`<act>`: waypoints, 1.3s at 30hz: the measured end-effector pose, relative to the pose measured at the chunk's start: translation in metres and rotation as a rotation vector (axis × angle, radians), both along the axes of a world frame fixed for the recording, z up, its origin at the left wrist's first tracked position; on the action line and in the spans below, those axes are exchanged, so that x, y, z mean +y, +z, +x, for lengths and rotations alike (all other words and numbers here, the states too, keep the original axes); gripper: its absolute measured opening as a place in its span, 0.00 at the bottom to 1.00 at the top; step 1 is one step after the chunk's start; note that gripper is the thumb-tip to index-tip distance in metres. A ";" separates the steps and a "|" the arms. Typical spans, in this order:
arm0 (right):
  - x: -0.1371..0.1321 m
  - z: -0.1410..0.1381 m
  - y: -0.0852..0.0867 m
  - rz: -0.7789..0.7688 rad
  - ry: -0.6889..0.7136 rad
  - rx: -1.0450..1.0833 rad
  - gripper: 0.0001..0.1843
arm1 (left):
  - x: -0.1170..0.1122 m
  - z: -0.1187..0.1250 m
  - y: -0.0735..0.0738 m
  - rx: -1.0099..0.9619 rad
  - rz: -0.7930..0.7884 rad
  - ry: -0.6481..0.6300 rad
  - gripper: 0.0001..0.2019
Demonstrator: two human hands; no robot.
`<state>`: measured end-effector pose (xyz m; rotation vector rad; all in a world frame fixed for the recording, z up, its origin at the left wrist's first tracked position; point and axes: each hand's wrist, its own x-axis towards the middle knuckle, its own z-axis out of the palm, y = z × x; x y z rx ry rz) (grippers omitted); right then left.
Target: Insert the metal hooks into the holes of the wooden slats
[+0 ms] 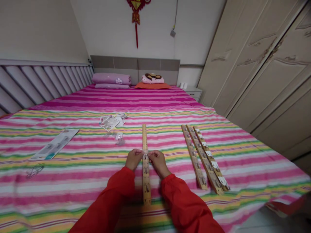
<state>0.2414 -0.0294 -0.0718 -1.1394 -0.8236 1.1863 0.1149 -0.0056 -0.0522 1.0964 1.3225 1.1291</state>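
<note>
A narrow wooden strip (146, 179) with a row of holes lies lengthwise in front of me on the striped bedspread. Metal hooks on clear backings sit along its near half. My left hand (134, 158) and my right hand (158, 161) meet over the strip from either side, fingertips pinched on the edges of a clear adhesive hook (145, 155). That hook lies against the wood or just over it; I cannot tell which. Beyond my fingers, the far part of the strip (144, 136) shows bare holes.
Right of me lie three wooden strips with hooks (194, 158), one bearing white pads. Left are loose clear hooks (119, 138), a pile of packaged hooks (113, 121), a long hook package (54, 145) and some thin wire-like pieces (35, 170). Folded bedding (111, 79) lies by the headboard.
</note>
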 end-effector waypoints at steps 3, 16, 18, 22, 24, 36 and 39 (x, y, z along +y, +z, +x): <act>0.000 0.000 0.000 0.009 -0.003 0.000 0.06 | 0.000 0.000 -0.002 0.005 0.001 -0.001 0.13; -0.002 0.000 -0.007 0.074 0.043 -0.010 0.13 | 0.000 0.001 -0.008 -0.083 0.051 0.035 0.15; -0.002 0.001 -0.007 0.106 0.069 -0.089 0.16 | -0.003 0.001 -0.008 -0.093 0.077 0.013 0.16; -0.003 0.004 -0.005 0.236 0.052 -0.320 0.13 | -0.008 -0.003 -0.010 -0.070 0.115 -0.048 0.17; -0.004 0.005 -0.005 0.284 0.076 -0.432 0.15 | -0.009 -0.007 -0.012 -0.041 0.150 -0.084 0.19; 0.003 0.006 -0.013 0.323 0.183 -0.693 0.19 | 0.002 -0.012 -0.023 0.080 0.189 -0.170 0.21; 0.000 0.008 -0.008 0.254 0.178 -0.592 0.21 | -0.003 -0.010 -0.019 0.075 0.178 -0.188 0.21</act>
